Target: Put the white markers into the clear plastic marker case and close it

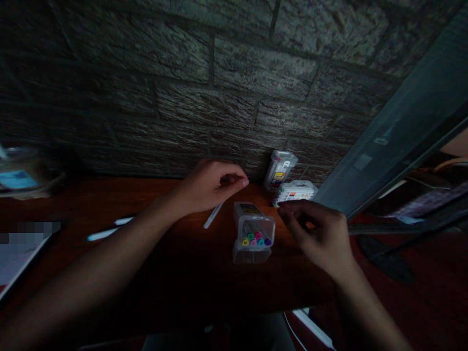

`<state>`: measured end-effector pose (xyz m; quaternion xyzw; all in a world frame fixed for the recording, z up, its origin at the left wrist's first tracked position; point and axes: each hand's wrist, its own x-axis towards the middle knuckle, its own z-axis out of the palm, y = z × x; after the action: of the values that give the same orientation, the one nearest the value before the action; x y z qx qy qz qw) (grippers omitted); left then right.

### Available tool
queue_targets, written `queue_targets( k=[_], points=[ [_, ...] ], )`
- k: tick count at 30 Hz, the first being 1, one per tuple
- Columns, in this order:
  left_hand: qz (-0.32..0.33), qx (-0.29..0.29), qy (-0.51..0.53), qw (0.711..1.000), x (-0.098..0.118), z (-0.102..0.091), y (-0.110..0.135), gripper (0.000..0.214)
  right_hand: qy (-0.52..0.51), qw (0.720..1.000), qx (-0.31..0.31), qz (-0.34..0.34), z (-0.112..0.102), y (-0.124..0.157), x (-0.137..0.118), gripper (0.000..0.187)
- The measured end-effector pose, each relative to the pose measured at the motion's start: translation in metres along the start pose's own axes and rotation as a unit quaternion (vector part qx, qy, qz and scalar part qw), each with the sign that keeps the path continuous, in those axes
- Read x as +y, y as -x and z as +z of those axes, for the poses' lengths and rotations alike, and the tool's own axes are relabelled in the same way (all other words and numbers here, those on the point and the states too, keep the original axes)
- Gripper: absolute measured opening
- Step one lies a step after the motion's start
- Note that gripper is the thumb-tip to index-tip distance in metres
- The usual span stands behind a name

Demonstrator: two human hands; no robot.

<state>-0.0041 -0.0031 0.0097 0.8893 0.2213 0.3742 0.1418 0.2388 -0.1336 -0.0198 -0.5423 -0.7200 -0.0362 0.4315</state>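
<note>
My left hand [219, 183] hovers over the back of the table, thumb and forefinger tips together in a pinch with nothing visible between them. Below it lies a slim white pen [212, 215], its upper end covered by the hand. At the right, my right hand [320, 236] is raised with fingers drawn together, and nothing shows in it. Between the hands a clear plastic marker case [256, 222] lies open towards me. Several markers [252, 240] inside show yellow, green, pink, blue and purple ends.
Against the stone-block wall stand an upright clear case [281, 168] and a white handled case [297, 191]. Two loose markers [104, 234] lie at the left, near a tablet-like panel [25, 258]. A jar with a blue label [18, 178] stands far left. A metal frame [376, 122] rises at right.
</note>
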Motion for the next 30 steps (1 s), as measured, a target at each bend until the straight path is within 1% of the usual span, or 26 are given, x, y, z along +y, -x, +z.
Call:
queue_targets(
  k=[3,5,7,9,12,14,16,19,21,24,27,30],
  points=[
    [-0.028,0.036,-0.031,0.998,-0.013,-0.003,-0.002,0.02,-0.111,0.992,-0.014,0.059,0.021,-0.037,0.03,0.024],
    [-0.051,0.05,-0.052,0.996,-0.023,-0.002,-0.001,0.021,-0.181,0.98,-0.016,0.081,0.044,-0.061,0.051,0.029],
    [-0.082,0.059,-0.07,0.992,-0.033,-0.001,0.004,0.022,-0.206,0.975,-0.003,0.087,0.07,-0.078,0.07,0.029],
    [-0.122,0.064,-0.086,0.987,-0.045,-0.001,0.014,0.023,-0.209,0.974,-0.003,0.087,0.093,-0.082,0.085,0.031],
    [-0.177,0.048,-0.108,0.977,-0.062,-0.01,0.039,0.025,-0.203,0.976,-0.014,0.081,0.114,-0.07,0.098,0.031],
    [-0.194,0.02,-0.131,0.972,-0.073,-0.021,0.059,0.024,-0.192,0.978,-0.035,0.068,0.119,-0.057,0.103,0.029],
    [-0.236,-0.039,-0.146,0.96,-0.081,-0.033,0.079,0.026,-0.177,0.981,-0.052,0.055,0.118,-0.048,0.107,0.029],
    [-0.296,-0.122,-0.157,0.934,-0.088,-0.048,0.104,0.029,-0.155,0.985,-0.061,0.042,0.115,-0.045,0.113,0.029],
    [-0.304,-0.173,-0.16,0.923,-0.091,-0.054,0.117,0.03,-0.147,0.987,-0.059,0.037,0.115,-0.046,0.117,0.03],
    [-0.302,-0.213,-0.177,0.912,-0.098,-0.061,0.131,0.033,-0.14,0.988,-0.056,0.032,0.117,-0.048,0.12,0.032],
    [-0.301,-0.257,-0.2,0.896,-0.104,-0.065,0.137,0.036,-0.136,0.989,-0.057,0.025,0.119,-0.047,0.12,0.031],
    [-0.301,-0.274,-0.207,0.89,-0.108,-0.067,0.139,0.036,-0.136,0.989,-0.061,0.019,0.119,-0.045,0.118,0.03]
  ],
)
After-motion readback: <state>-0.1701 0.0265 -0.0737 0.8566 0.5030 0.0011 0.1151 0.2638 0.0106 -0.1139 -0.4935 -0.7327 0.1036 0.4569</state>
